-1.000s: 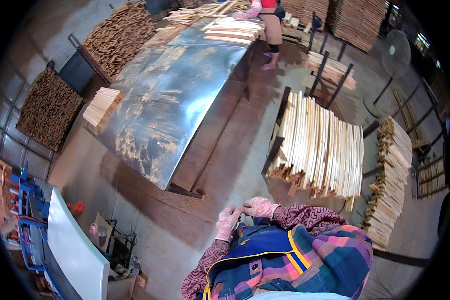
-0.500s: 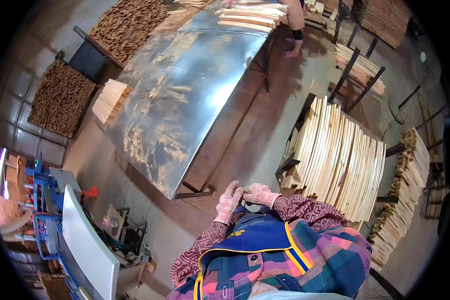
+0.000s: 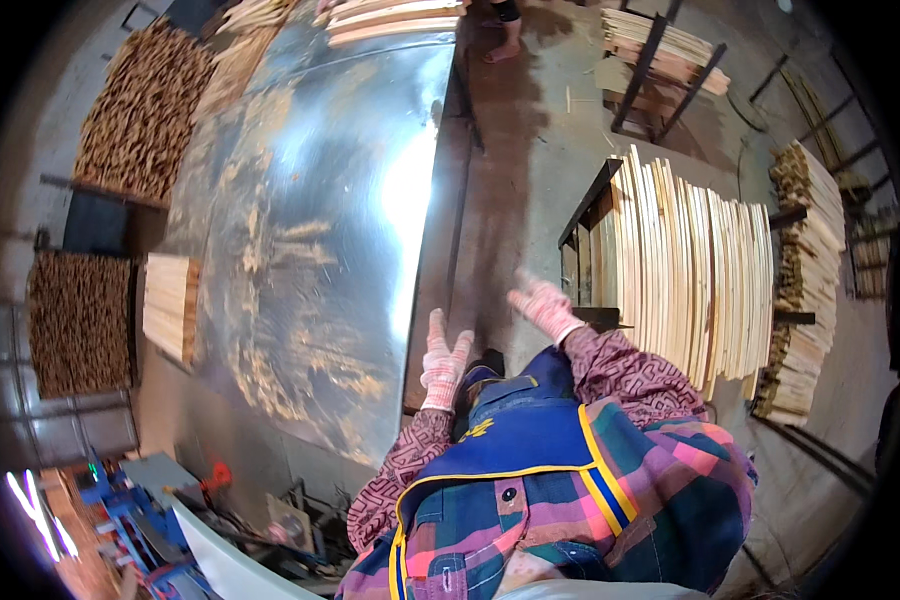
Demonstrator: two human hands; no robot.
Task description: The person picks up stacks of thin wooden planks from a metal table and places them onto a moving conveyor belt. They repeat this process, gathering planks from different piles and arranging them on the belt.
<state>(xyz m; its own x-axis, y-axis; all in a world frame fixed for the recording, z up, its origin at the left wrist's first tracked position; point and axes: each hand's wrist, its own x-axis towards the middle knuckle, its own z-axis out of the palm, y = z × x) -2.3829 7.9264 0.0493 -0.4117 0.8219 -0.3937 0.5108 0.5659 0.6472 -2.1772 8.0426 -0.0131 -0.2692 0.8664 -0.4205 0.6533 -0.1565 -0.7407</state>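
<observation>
My left hand [image 3: 442,362], in a pinkish-white knit glove, is raised beside the near right edge of the metal-topped table [image 3: 300,215]. Its fingers are spread and nothing is in them. To the right and slightly higher, my right hand [image 3: 544,306] wears a matching glove. Motion blurs its fingertips, but the fingers are stretched out and hold nothing. A stack of pale wooden strips [image 3: 685,270] in a dark metal rack is nearest to that hand, a short way to its right. Both hands are apart from each other.
Wooden strips [image 3: 395,18] lie on the table's far end, beyond which a person's leg [image 3: 506,35] shows. A short block of pale strips [image 3: 170,308] stands at its left. Another strip stack [image 3: 810,270] lines the right. Blue machinery [image 3: 155,525] is at lower left.
My hands were together in front of me and are now apart, with fingers spread. The view has turned, so the table appears closer to my left hand.
</observation>
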